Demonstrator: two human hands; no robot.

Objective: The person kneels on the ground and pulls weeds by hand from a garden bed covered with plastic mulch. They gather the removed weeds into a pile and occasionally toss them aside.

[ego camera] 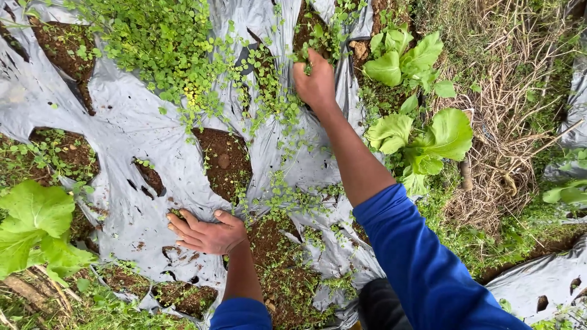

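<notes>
Leftmost, a lettuce (33,223) spreads broad leaves over the edge of the grey plastic sheet (122,122) that covers the bed. Just right of it, near the person, the left hand (205,232) lies flat on the sheet, fingers spread and holding nothing, apparently bracing the body. Farther right and farther off, the right hand (315,82) is stretched out at full reach, its fingers closed around a tuft of the small-leaved weeds (177,55) growing through a hole in the sheet. The step in hand looks like pulling weeds from around the planting holes. The next move would likely call for a firm grip low on the stems and a steady pull, sparing the lettuces (422,134) just right of that hand.
</notes>
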